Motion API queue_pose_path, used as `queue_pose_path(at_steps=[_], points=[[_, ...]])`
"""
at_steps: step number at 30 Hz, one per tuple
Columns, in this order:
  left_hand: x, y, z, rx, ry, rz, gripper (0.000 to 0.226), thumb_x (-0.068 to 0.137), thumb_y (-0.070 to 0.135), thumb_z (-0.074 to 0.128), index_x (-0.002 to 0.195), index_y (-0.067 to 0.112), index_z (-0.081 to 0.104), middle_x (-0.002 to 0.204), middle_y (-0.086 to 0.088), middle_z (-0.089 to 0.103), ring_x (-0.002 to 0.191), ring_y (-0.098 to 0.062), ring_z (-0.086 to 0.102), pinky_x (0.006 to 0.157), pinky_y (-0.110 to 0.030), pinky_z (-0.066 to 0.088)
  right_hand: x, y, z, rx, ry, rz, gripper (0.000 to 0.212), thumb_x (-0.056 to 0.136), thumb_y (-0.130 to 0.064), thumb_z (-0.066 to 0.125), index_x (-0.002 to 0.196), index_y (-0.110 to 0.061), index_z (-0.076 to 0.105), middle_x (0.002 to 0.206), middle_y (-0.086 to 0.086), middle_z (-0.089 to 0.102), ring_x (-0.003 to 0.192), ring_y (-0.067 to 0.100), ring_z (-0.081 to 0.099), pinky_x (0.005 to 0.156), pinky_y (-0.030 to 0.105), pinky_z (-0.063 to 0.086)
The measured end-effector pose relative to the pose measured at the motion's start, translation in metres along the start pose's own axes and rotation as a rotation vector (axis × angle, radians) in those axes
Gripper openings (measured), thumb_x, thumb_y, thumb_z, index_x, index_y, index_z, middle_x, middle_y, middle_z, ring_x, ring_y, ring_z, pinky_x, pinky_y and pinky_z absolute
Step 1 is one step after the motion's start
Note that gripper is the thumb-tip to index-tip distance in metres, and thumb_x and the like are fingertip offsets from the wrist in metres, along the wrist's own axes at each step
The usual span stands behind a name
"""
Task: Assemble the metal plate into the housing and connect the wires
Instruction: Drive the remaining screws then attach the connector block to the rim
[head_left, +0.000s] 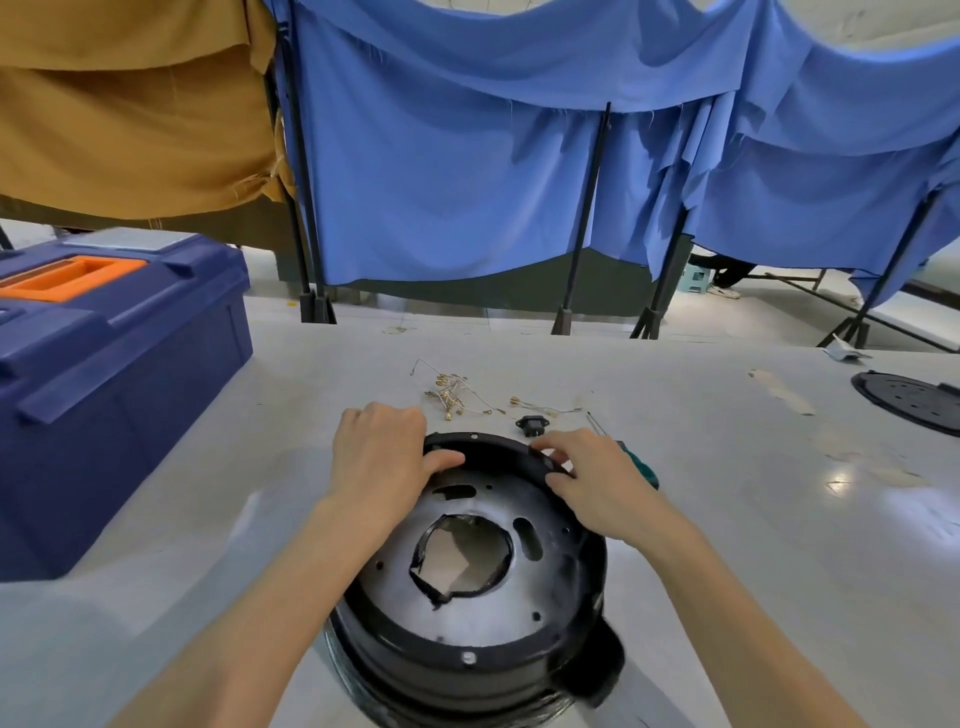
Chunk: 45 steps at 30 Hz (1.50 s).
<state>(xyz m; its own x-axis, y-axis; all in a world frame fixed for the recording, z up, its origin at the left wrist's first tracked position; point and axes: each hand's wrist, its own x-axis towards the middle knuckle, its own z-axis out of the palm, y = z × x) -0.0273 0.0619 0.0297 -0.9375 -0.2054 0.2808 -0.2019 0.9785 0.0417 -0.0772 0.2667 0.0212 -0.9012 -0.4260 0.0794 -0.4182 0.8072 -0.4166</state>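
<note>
Housing (467, 670): black, round, sits on the tabletop (737, 530) close to the person. Metal plate (545, 587) lies inside it below the rim, silver, with a large ragged central opening and several smaller holes. It looks seated or nearly so. I cannot tell whether it is fastened; one pale screw or stud shows on the near rim.

Left hand (382, 457) grips the far-left rim, thumb inside, fingers curled over the outside. Right hand (597, 478) pinches the far-right rim with fingertips and thumb. Judged step: settling or aligning the plate within the housing.

Left to do: the wires (452, 395) lie loose in a small tangle beyond the housing, brass terminals showing, joined to nothing. A small black socket (531, 425) rests near them, also apart from the housing.

Around: a screwdriver (643, 467) with a green handle, just behind the right hand and partly hidden by it. A blue toolbox (119, 374) stands at the left, lid closed. A black disc (914, 400) lies at the far right edge. Blue curtain (467, 182) and tan cloth (130, 130) hang behind.

In the way: little. Both hands are occupied, so one must let go to reach the wires.
</note>
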Motion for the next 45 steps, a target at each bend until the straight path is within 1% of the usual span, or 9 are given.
queue_pose_path(at_steps=[2,6,13,16,23,30,36,40,45], points=[[0.0,0.002,-0.001,0.059,0.045,0.008,0.055,0.085,0.07,0.046,0.07,0.017,0.053,0.08,-0.002,0.059,0.081,-0.022,0.048,0.076,-0.032,0.034,0.008,0.001,0.003,0.056,0.025,-0.031,0.043,0.097,-0.008,0.05,0.135,-0.026,0.058,0.129,0.002,0.063,0.121,0.023,0.055,0.101,0.03,0.042],[-0.001,0.002,0.004,-0.205,-0.116,0.116,0.055,0.092,0.056,0.05,0.141,0.03,0.044,0.133,0.003,0.052,0.121,-0.021,0.05,0.091,-0.036,0.044,0.015,-0.008,0.003,0.391,-0.033,-0.142,0.037,0.101,-0.02,0.052,0.137,-0.026,0.056,0.131,-0.006,0.063,0.12,0.004,0.057,0.101,0.016,0.04],[0.001,-0.005,0.009,-0.131,-0.119,0.025,0.031,0.1,0.043,0.044,0.121,0.03,0.062,0.117,-0.003,0.063,0.109,-0.028,0.057,0.082,-0.034,0.044,-0.016,0.005,-0.018,0.164,-0.239,0.047,0.071,0.073,-0.047,0.079,0.131,-0.032,0.042,0.108,-0.008,0.056,0.083,0.004,0.058,0.062,0.023,0.049],[0.0,-0.002,0.011,-0.06,-0.115,-0.006,0.03,0.101,0.039,0.045,0.118,0.02,0.06,0.114,-0.007,0.061,0.106,-0.03,0.058,0.076,-0.033,0.04,-0.024,0.004,-0.018,0.154,-0.258,0.061,0.052,0.079,-0.025,0.073,0.124,-0.023,0.049,0.104,0.0,0.06,0.076,0.019,0.059,0.069,0.04,0.056],[0.004,0.008,0.013,0.04,-0.057,0.061,0.036,0.099,0.044,0.046,0.129,0.023,0.048,0.11,-0.004,0.06,0.101,-0.027,0.061,0.065,-0.031,0.035,0.0,-0.003,0.007,0.214,-0.008,-0.075,0.046,0.097,-0.025,0.059,0.141,-0.03,0.05,0.13,0.0,0.062,0.117,0.019,0.058,0.088,0.021,0.039],[0.013,-0.004,0.014,0.199,-0.042,0.031,0.024,0.104,0.028,0.04,0.108,0.018,0.062,0.099,-0.005,0.062,0.097,-0.028,0.063,0.063,-0.029,0.033,-0.01,0.013,-0.008,0.436,-0.325,0.009,0.104,0.068,-0.059,0.08,0.152,-0.033,0.025,0.138,-0.016,0.048,0.12,0.003,0.051,0.084,0.014,0.044],[0.011,-0.001,0.013,0.162,-0.051,-0.023,0.016,0.099,0.021,0.051,0.114,0.018,0.055,0.102,-0.005,0.059,0.099,-0.027,0.061,0.067,-0.031,0.035,-0.015,0.009,0.006,0.54,-0.208,-0.09,0.027,0.086,-0.027,0.072,0.111,-0.02,0.07,0.104,0.0,0.073,0.103,0.016,0.065,0.094,0.036,0.052],[0.012,0.008,0.02,-0.029,-0.111,0.257,0.046,0.102,0.043,0.038,0.147,0.034,0.032,0.132,0.0,0.053,0.119,-0.024,0.05,0.099,-0.036,0.034,-0.009,0.005,0.018,0.675,-0.148,-0.131,0.02,0.094,-0.023,0.061,0.111,-0.025,0.072,0.1,0.004,0.073,0.088,0.01,0.066,0.081,0.024,0.052],[0.019,-0.002,0.031,-0.12,-0.098,0.251,0.048,0.102,0.044,0.037,0.149,0.038,0.03,0.134,0.003,0.05,0.121,-0.022,0.046,0.102,-0.034,0.033,-0.002,0.003,0.031,0.808,-0.091,-0.099,0.021,0.095,-0.035,0.06,0.113,-0.03,0.071,0.106,-0.001,0.074,0.104,0.018,0.068,0.097,0.037,0.052]])
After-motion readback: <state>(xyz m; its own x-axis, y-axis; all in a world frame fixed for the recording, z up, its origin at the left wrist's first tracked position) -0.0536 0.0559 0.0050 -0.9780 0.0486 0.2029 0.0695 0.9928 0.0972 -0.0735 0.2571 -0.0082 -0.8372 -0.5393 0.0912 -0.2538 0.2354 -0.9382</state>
